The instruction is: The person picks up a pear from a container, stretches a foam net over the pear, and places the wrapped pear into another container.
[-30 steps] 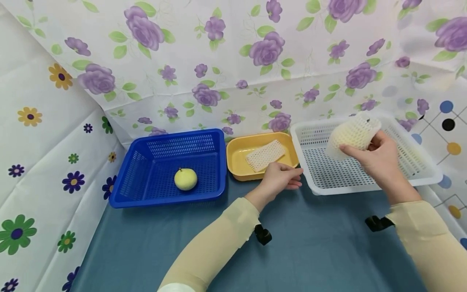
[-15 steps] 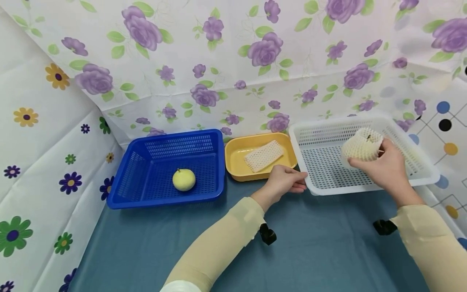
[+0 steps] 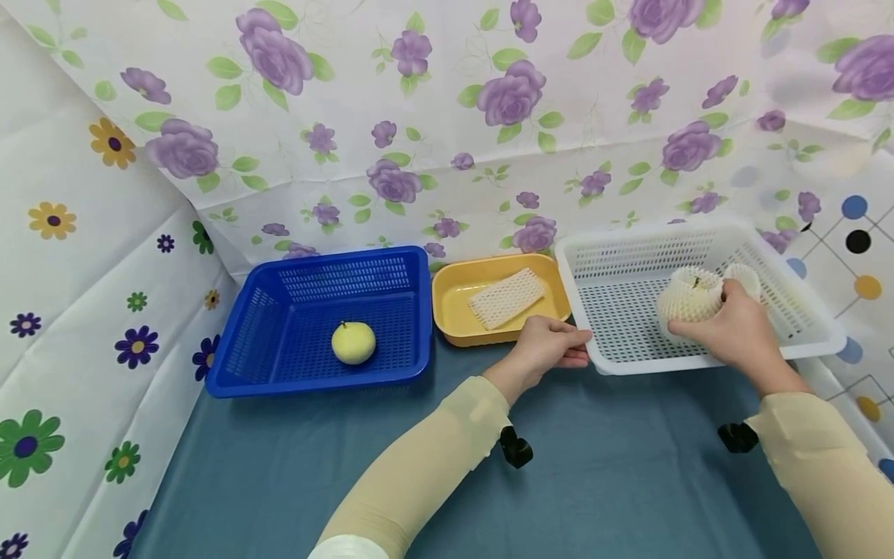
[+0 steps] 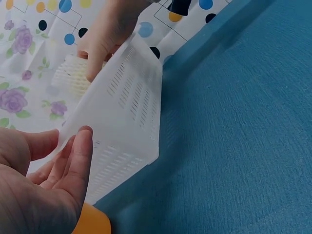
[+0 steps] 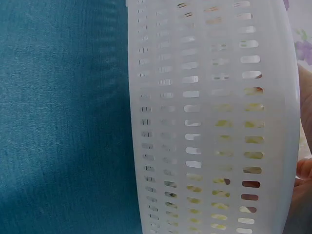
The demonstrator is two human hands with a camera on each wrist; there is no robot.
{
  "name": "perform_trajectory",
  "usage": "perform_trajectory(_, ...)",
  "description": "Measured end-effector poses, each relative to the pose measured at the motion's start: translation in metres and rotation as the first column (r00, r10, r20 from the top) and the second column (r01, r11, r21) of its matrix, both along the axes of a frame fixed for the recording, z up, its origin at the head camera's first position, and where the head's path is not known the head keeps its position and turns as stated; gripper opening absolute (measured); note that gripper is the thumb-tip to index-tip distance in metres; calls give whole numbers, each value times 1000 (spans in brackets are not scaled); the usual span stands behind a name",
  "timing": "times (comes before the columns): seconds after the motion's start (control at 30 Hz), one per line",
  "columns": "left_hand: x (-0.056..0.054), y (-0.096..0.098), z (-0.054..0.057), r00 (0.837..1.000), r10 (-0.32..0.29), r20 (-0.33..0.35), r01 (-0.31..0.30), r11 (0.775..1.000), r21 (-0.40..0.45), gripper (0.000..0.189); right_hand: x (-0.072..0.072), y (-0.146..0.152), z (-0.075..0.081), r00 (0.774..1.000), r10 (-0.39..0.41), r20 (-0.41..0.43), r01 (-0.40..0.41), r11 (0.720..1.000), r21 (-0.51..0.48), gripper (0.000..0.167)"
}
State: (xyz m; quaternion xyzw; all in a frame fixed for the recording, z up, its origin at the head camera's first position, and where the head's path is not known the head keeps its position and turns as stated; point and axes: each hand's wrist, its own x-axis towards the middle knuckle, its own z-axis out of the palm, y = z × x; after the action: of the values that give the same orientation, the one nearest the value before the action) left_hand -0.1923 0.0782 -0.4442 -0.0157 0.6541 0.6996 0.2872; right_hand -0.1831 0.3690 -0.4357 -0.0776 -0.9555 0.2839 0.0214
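In the head view my right hand [image 3: 739, 330] holds a pear [image 3: 691, 295] wrapped in a white foam net, its stem showing at the top, inside the white basket [image 3: 639, 365]. Another foam-netted piece [image 3: 746, 279] shows just behind those fingers, partly hidden. My left hand [image 3: 541, 348] pinches the basket's rim at the front left corner; in the left wrist view its thumb and fingers [image 4: 80, 161] lie on either side of that rim. The right wrist view mostly shows the basket's slotted wall [image 5: 204, 117], with yellow fruit visible through the slots.
A bare yellow pear [image 3: 353, 343] sits in the blue basket [image 3: 230, 341] at the left. Between the baskets, a flat foam net [image 3: 506, 299] lies in a yellow tray [image 3: 454, 334]. A flowered sheet [image 3: 447, 116] hangs behind, and a blue-grey cloth [image 3: 615, 458] covers the table.
My right hand has lowered the netted pear to the right, deeper into the white basket. My left hand has shifted slightly right and its fingertips have reached the basket's rim.
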Motion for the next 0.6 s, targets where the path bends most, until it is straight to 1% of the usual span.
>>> perform_trajectory(0.13,1,0,1,1000,4,7,-4,1000,3,13,-3,1,-1,998,23,54,-23,1000,17,116)
perform_trajectory(0.27,1,1,2,1000,6,23,-6,1000,9,14,-6,3,-2,995,46,92,-49,998,30,123)
perform_trajectory(0.4,0,1,2,999,7,35,-8,1000,16,14,-9,4,-5,992,68,110,-73,996,42,127)
perform_trajectory(0.6,0,0,3,999,7,33,-7,1000,11,12,-13,3,-8,988,81,132,-90,994,67,127)
